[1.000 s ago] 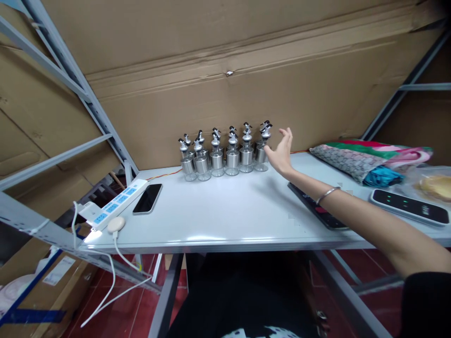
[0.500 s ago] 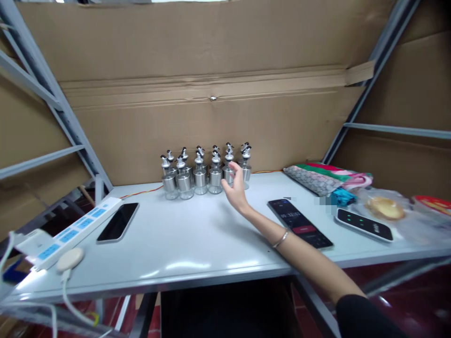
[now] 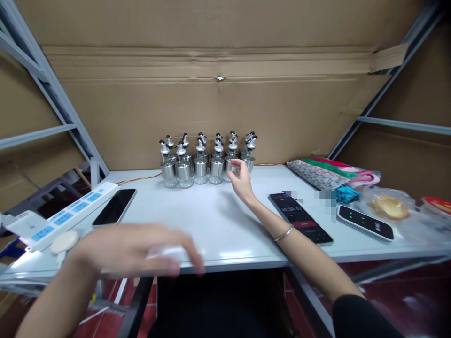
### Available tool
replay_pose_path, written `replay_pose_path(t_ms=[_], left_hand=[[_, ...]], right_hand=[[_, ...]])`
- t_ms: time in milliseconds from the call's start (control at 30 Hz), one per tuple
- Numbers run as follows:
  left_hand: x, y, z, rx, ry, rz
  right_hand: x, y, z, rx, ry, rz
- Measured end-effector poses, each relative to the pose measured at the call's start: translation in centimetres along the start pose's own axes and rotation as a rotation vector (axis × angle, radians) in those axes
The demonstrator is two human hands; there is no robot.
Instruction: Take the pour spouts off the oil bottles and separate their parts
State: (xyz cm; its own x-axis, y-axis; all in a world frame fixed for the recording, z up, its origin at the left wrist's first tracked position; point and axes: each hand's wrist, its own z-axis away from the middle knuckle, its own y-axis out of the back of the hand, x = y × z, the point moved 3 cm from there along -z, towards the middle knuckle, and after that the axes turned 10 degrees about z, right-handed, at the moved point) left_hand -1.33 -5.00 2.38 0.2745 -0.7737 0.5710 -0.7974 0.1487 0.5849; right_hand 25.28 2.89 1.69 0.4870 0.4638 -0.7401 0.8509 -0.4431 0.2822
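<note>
Clear glass bottles (image 3: 200, 176) with steel sleeves (image 3: 184, 170) and silver-and-black pourers (image 3: 181, 149) stand in two rows at the back of the white table (image 3: 207, 216); right hand (image 3: 243, 184) near, fingers wide, left hand (image 3: 130, 249) blurred, fingers parted, so any grip should take one sleeve squarely, clear of neighbouring pourers.

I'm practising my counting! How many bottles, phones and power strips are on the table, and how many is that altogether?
Bottles with pourer tops: 12
Phones: 2
Power strip: 1
Total: 15
</note>
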Motion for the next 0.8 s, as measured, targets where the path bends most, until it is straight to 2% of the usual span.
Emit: replay_pose_path(t_ms=[100,167,200,233,267,367,467,567,667,800], left_hand=[[-2.3,0.4,-3.7,0.072,0.073,0.042],[-5.0,0.4,-5.5,0.296,0.236,0.122],[-6.3,-0.2,-6.0,0.282,0.313,0.138],[-7.4,-0.9,-6.2,0.217,0.363,0.126],[-8.4,-1.6,-6.2,0.159,0.376,0.094],[-10.2,-2.6,-4.9,0.151,0.356,-0.034],[-11.0,-2.8,-3.8,0.182,0.365,-0.108],[-11.1,-3.0,-3.6,0.153,0.372,-0.144],[-10.9,-3.1,-3.7,0.113,0.340,-0.153],[-10.5,-2.4,-3.9,0.163,0.265,-0.171]], right_hand=[[0.2,0.1,-0.2,-0.073,-0.003,-0.011],[0.5,-0.2,-0.2,-0.175,-0.039,-0.066],[0.7,-0.4,-0.2,-0.232,-0.072,-0.111],[0.8,-0.6,-0.1,-0.281,-0.104,-0.155],[1.0,-0.8,0.0,-0.311,-0.127,-0.184],[1.5,-1.1,0.1,-0.297,-0.130,-0.137],[2.2,-1.2,0.1,-0.271,-0.137,-0.029],[3.1,-1.3,0.0,-0.316,-0.169,0.005],[3.8,-1.4,0.0,-0.390,-0.218,-0.069],[4.2,-1.6,0.4,-0.512,-0.294,-0.174]])
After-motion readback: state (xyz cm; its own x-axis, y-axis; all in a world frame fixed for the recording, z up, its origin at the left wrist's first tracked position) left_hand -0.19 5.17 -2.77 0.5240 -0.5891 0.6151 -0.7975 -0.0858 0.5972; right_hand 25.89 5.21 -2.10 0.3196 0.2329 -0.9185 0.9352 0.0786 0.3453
